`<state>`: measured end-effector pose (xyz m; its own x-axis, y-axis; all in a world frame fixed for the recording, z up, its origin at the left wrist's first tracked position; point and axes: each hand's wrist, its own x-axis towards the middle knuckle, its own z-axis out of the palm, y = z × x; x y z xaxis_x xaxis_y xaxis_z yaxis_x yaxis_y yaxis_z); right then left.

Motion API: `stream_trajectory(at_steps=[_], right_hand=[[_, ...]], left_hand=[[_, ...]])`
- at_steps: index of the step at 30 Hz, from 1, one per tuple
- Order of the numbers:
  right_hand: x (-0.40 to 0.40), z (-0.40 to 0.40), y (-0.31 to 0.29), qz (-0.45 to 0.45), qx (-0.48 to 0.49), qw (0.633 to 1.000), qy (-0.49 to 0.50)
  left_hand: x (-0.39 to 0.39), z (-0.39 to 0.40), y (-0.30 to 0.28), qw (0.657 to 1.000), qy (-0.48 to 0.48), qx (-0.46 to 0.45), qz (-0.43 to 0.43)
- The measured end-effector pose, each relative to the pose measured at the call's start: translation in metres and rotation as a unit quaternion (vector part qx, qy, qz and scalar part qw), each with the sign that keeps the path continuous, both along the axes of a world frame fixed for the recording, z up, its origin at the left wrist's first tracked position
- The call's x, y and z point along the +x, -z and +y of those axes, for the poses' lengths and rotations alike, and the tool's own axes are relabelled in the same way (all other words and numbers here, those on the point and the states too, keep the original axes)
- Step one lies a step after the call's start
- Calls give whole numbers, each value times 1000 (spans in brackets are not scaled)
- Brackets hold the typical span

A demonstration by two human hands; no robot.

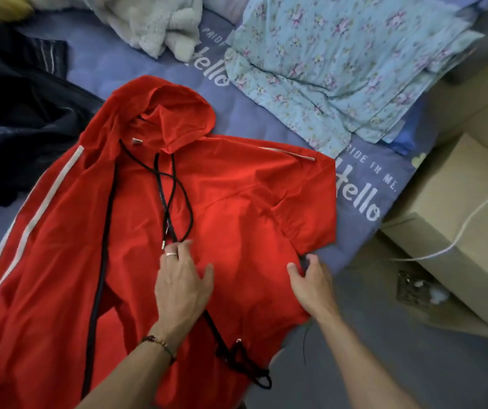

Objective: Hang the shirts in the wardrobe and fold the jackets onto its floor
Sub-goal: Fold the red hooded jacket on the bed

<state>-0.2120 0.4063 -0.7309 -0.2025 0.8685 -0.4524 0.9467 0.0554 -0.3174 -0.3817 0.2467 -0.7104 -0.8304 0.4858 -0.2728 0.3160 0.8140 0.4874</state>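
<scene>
The left hand lies flat and spread on the front of the red hooded jacket with white sleeve stripes and black drawcords, fingertips by the cord ends; the right hand pinches the jacket's edge near its folded sleeve, fingers curled on the cloth. The jacket lies spread on the bed's blue-grey printed sheet; a floral light-blue folded cloth lies beyond it, a tan cardboard box stands beside the bed.

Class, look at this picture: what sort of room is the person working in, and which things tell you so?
Probably a bedroom: a red jacket lies spread on a bed sheet printed "Hello", with a floral quilt and fluffy blanket beside it.
</scene>
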Motion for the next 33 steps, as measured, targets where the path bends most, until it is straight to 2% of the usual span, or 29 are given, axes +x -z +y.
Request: stream_trajectory(at_steps=[2, 4, 5, 6, 8, 9, 11, 13, 16, 18, 20, 21, 23, 25, 28, 31, 33], right_hand=[[24, -15, 6, 40, -74, 991, 106], [37, -29, 6, 143, -123, 965, 180], [43, -39, 3, 203, -145, 944, 217], [45, -43, -1, 258, -182, 913, 259], [55, -54, -11, 336, -264, 852, 304], [59, -58, -14, 355, -285, 839, 298], [60, -66, -15, 353, -273, 862, 241], [59, -75, -14, 307, -212, 916, 151], [54, -79, -2, 247, -102, 961, 72], [51, -75, -2, 224, -18, 970, 87], [60, -76, -9, 192, 82, 971, 118], [70, -81, -15, 161, 130, 972, 110], [95, -96, -18, 97, 186, 978, 23], [124, -113, -15, 44, 189, 978, -73], [145, -118, -4, -15, 99, 987, -127], [143, -118, 1, -20, 22, 981, -191], [128, -125, -5, 19, 20, 976, -217]], left_hand=[[23, -18, 2, 987, -35, -44, -153], [41, -30, 15, 948, -82, -58, -301], [51, -35, 21, 937, -102, -43, -332], [55, -34, 25, 930, -131, -26, -342], [64, -33, 26, 933, -194, 15, -304], [66, -32, 23, 937, -216, 15, -273], [69, -30, 24, 945, -213, -12, -248], [71, -30, 30, 947, -181, -25, -263], [72, -28, 31, 944, -157, 33, -287], [69, -35, 29, 946, -166, 93, -262], [69, -54, 27, 957, -184, 101, -202], [72, -66, 25, 962, -189, 86, -175], [77, -87, 22, 971, -177, 55, -153], [85, -98, 19, 976, -147, 13, -162], [90, -103, 23, 978, -101, -55, -175], [97, -110, 15, 992, -36, -64, -103], [100, -120, -3, 999, -9, -33, -22]])
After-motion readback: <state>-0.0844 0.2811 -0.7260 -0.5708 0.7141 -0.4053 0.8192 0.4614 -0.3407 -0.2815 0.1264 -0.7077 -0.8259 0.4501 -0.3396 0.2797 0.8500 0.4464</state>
